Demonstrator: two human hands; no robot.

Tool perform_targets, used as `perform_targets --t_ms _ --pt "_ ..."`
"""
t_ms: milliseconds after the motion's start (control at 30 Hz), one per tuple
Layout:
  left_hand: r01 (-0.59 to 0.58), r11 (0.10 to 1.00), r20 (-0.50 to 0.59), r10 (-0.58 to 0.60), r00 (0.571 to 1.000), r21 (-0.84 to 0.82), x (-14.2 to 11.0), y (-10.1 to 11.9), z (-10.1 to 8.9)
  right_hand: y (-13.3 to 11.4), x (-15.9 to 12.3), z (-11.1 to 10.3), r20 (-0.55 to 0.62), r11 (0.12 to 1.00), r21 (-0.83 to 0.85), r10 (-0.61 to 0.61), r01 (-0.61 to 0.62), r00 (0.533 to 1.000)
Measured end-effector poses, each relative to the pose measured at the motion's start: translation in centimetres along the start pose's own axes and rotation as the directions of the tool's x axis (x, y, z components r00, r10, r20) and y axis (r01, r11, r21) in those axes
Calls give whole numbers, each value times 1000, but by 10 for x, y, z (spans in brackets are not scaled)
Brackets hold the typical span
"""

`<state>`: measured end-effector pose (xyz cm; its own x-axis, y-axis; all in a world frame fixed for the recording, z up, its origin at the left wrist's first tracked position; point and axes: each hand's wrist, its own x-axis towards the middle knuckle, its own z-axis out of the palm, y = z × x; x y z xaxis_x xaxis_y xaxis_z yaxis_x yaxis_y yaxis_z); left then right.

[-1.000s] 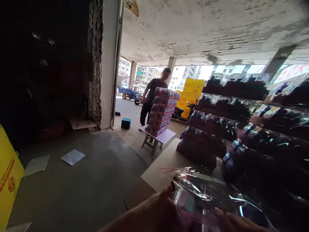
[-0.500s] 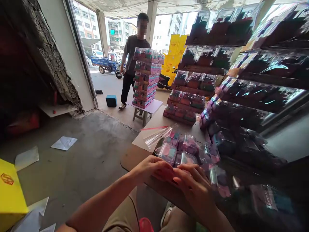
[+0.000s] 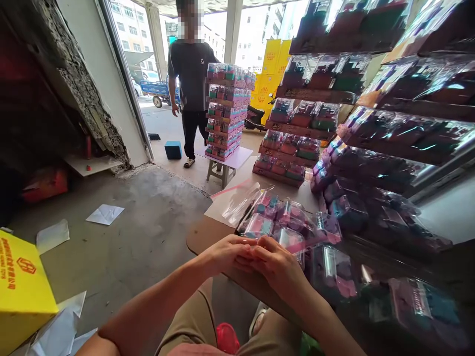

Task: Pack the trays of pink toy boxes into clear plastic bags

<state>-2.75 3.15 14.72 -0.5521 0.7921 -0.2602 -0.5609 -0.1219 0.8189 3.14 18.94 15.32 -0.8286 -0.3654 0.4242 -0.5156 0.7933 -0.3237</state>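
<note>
Clear plastic bag [image 3: 237, 200] with a pink-red seal strip along its mouth. Boxed items [image 3: 276, 222] inside clear packs — pink, teal and purple. Stacked packs [image 3: 227, 111] on the stool: the same pink and teal bands. Carton [image 3: 20, 284] at left — yellow with orange print. Standing person's shirt [image 3: 191, 74] black; small floor box [image 3: 173, 150] blue.

Both bare forearms reach in from below, left hand [image 3: 226, 254] and right hand [image 3: 278, 264] meeting fingertip to fingertip, fingers curled in a pinch.
</note>
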Motion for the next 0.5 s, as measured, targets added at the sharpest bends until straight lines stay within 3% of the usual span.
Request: perform_targets --t_ms 167,267,400,500 --pt "9 1000 -41 -10 999 -28 2 -5 0 1 -4 -1 -19 990 -57 -128 127 992" --pt "47 994 -13 -48 999 -100 5 -10 1 -4 -6 -7 -43 989 -10 -151 150 988" --pt "25 988 18 -22 1000 -152 9 -11 -3 -13 -23 -29 -102 985 150 -69 84 992" --pt "-37 988 -44 30 999 -152 7 -5 -11 -8 -64 -60 -226 989 144 43 -10 973"
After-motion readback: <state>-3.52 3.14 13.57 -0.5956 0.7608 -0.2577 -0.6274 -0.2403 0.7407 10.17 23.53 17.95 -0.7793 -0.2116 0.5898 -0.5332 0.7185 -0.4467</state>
